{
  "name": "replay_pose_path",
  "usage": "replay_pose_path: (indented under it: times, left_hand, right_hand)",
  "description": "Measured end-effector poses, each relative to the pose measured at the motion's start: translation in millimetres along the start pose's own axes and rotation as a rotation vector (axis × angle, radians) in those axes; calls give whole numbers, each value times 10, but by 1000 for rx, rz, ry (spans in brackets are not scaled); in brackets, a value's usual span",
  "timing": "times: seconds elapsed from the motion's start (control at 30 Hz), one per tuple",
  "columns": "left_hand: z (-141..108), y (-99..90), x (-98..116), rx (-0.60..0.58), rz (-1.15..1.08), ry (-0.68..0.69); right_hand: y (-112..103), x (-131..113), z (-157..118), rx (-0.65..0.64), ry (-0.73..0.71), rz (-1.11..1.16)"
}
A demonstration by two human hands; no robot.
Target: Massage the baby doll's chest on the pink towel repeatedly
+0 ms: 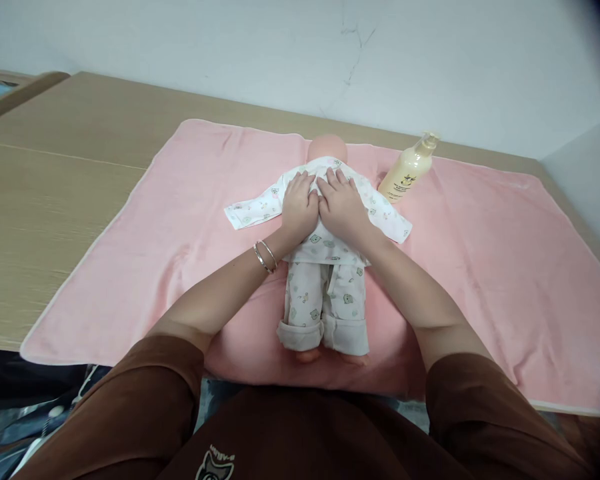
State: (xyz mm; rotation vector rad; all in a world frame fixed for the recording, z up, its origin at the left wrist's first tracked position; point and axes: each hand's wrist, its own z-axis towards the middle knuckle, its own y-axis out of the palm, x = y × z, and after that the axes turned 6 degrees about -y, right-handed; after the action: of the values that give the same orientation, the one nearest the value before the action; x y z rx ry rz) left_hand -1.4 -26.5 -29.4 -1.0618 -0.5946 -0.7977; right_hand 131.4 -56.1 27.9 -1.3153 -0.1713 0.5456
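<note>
A baby doll in a white printed top and matching trousers with rolled cuffs lies on a pink blanket. Its head points away from me and its sleeves spread to both sides. My left hand lies flat on the upper part of the top, left of centre. Beside it, my right hand rests flat on the top, with its fingers spread a little. The two hands touch or nearly touch near the thumbs. The doll's face does not show.
Right of the doll, a pale yellow pump bottle stands or leans on the blanket, close to the right sleeve. The blanket covers much of a wooden table. A white wall rises behind the table's far edge.
</note>
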Motion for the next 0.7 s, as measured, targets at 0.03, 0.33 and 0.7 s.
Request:
replay_pose_path:
  times: [0.03, 0.33, 0.7]
  left_hand:
    - [0, 2, 0, -4, 1, 6]
    - [-3, 17, -43, -3, -20, 32]
    - [0, 17, -6, -21, 11, 28]
  right_hand:
    - [-3, 90, 48, -4, 7, 44]
    - [-19, 9, 5, 24, 47, -6]
    - [-63, 120, 62, 34, 98, 49]
